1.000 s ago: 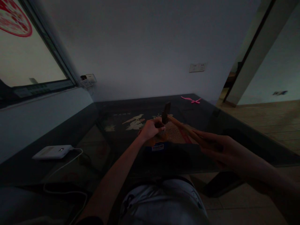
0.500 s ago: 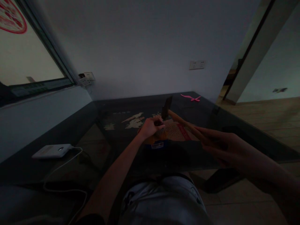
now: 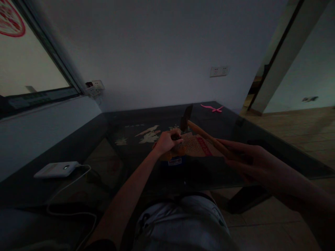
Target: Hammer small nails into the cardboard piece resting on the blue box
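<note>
Evidently, in the head view, the right hand (image 3: 251, 158) wraps firmly round the wooden handle of a hammer (image 3: 202, 132), its head raised near the left hand (image 3: 167, 142), whose fingers curl into a pinch; what they grip, I cannot tell. A badly aimed swing could catch those fingers, dim light adding to the risk. Nearby, the red band on a brown patterned sheet (image 3: 192, 144), a blue pack's label (image 3: 175, 161) and pale characters (image 3: 134, 125) on the dark table (image 3: 162, 116) are illegible.
</note>
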Motion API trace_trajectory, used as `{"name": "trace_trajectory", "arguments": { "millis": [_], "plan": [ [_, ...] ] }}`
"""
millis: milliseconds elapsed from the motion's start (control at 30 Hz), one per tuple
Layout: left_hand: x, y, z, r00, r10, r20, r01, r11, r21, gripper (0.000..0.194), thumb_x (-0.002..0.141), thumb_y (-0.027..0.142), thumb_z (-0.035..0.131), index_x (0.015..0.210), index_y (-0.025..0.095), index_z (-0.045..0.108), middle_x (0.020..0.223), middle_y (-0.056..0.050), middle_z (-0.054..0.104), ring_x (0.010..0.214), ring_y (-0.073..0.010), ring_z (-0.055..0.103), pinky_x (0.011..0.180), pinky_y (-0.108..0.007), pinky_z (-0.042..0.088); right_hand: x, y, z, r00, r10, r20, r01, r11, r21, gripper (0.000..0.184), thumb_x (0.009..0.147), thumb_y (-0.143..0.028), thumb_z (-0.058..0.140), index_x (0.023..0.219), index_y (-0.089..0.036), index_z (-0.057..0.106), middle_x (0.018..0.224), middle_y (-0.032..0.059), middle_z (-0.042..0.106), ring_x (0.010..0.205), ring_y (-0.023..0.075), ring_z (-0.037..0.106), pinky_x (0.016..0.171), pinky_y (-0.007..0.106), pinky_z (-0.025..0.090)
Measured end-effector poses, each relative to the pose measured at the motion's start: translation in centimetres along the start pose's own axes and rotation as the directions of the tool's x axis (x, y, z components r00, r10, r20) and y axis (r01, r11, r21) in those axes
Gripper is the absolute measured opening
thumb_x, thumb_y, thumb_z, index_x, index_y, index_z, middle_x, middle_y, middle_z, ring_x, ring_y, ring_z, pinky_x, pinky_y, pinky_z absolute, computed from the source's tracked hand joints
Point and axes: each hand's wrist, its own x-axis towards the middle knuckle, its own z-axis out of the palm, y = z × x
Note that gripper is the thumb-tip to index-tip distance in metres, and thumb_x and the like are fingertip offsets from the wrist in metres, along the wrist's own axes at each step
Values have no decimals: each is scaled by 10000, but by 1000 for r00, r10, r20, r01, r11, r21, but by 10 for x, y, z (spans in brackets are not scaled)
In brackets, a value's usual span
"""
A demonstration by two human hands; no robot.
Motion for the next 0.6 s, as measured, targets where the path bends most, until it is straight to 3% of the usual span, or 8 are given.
{"name": "trace_trajectory", "arguments": {
  "millis": [200, 333, 600],
  "plan": [
    [-1, 4, -2, 1000, -16, 15, 15, 1000, 3, 61, 708, 176, 666, 757, 147, 643, 749, -20, 681, 703, -142, 629, 694, -266, 498, 3, -2, 3, 1000, 14, 21, -13, 998, -56, 551, 814, -342, 573, 1349, -227, 498, 618, -9, 575, 440, 101, 437, 368, 201, 337],
    [0, 0, 0, 1000, 14, 1, -14, 1000, 1, 54, 705, 177, 669, 721, 151, 625, 712, -7, 662, 682, -137, 621, 676, -258, 490, -1, -6, 0, 1000, -6, 1, 6, 1000, -16, 564, 804, -367, 595, 1352, -275, 492, 635, -9, 588, 452, 104, 430, 351, 192, 303],
    [-1, 0, 0, 1000, -23, 9, 23, 1000, -21, 90, 700, 195, 676, 770, 146, 645, 761, -25, 681, 716, -155, 634, 705, -286, 500, 4, -1, 1, 998, -3, 58, 4, 1000, -25, 542, 817, -345, 575, 1338, -213, 505, 834, 37, 644, 507, 87, 450, 380, 178, 334]
  ]
}}
